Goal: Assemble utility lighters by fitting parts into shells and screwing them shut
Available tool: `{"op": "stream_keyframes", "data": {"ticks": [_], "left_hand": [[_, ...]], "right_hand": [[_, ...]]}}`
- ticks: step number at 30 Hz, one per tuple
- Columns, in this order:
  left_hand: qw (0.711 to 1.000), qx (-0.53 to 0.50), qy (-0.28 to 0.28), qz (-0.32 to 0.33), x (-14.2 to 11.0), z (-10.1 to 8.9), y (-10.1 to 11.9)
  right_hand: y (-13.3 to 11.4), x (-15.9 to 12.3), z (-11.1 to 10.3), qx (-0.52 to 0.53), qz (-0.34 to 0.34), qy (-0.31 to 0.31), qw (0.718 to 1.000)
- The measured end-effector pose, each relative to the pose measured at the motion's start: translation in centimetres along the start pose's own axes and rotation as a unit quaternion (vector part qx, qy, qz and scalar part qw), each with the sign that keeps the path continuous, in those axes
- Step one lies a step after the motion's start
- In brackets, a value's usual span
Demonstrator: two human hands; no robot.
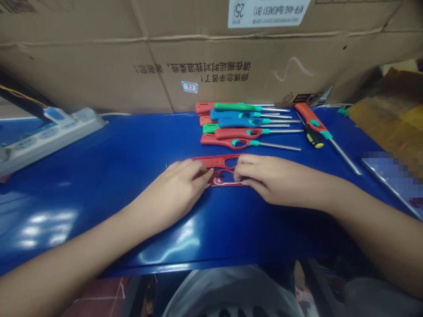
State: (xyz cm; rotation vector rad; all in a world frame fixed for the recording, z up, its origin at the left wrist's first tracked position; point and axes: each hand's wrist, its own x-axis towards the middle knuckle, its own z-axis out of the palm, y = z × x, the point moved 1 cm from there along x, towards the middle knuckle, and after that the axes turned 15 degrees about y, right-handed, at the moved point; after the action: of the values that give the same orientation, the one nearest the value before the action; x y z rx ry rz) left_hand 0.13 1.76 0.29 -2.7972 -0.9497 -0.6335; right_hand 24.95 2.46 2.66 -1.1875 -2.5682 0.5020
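Note:
Two red casing halves of a long-nosed gas lighter lie side by side on the blue table. The far half (216, 162) shows its hollow inside and a trigger opening. Across the near half (228, 183) runs a thin white wire (229, 182), with a small dark part by its left end. My left hand (180, 187) is closed on the near half's left end, its fingers also covering part of the far half. At the right end, my right hand (264, 176) has its fingers pinched at the near half, thumb beside the wire. Its exact fingertip contact is partly hidden.
Several assembled lighters (251, 132) in red, blue and green lie stacked behind. A red lighter (312, 119) and a black-yellow screwdriver (312, 135) lie to the right. A power strip (56, 136) is at left. A cardboard box (198, 57) stands along the back.

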Motion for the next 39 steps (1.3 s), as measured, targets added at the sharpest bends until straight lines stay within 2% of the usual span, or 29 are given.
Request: {"op": "stream_keyframes", "data": {"ticks": [5, 9, 14, 19, 23, 27, 29, 32, 35, 37, 39], "left_hand": [[0.99, -0.128, 0.022, -0.063, -0.1, 0.0, -0.8], [0.985, -0.166, -0.013, -0.047, 0.0, -0.7, -1.1], [0.995, -0.066, -0.066, 0.027, -0.3, -0.8, -0.8], [0.996, -0.015, -0.077, 0.033, -0.6, -0.3, -0.3], [0.996, -0.072, -0.055, -0.009, -0.5, 0.0, -0.2], [0.984, -0.162, -0.018, -0.072, -0.4, 0.1, -0.1], [0.98, -0.18, -0.01, -0.083, -0.4, 0.1, -0.2], [0.979, -0.186, -0.009, -0.085, -0.5, 0.1, -0.2], [0.981, -0.175, -0.014, -0.078, -0.5, 0.1, -0.2], [0.986, -0.151, -0.021, -0.064, -0.6, 0.1, -0.1], [0.993, -0.109, -0.027, -0.04, -0.7, 0.2, 0.1]], "right_hand": [[0.4, 0.1, -0.2, 0.034, -0.003, 0.013, 0.999], [0.7, 0.1, -0.3, 0.048, -0.003, 0.022, 0.999], [0.9, 0.1, -0.4, 0.03, -0.011, 0.014, 0.999], [0.4, -0.1, -0.6, 0.016, -0.02, 0.021, 0.999], [-0.8, -0.1, 0.7, -0.032, -0.054, 0.076, 0.995], [-1.5, 0.1, 2.9, -0.078, -0.124, 0.097, 0.984], [-1.5, 0.2, 3.6, -0.082, -0.13, 0.108, 0.982], [-1.3, 0.4, 4.0, -0.043, -0.109, 0.131, 0.984], [-1.1, 0.5, 3.7, 0.059, -0.064, 0.145, 0.986], [-0.9, 0.7, 3.4, 0.145, -0.005, 0.144, 0.979], [-0.6, 1.0, 3.2, 0.239, 0.068, 0.134, 0.959]]}}
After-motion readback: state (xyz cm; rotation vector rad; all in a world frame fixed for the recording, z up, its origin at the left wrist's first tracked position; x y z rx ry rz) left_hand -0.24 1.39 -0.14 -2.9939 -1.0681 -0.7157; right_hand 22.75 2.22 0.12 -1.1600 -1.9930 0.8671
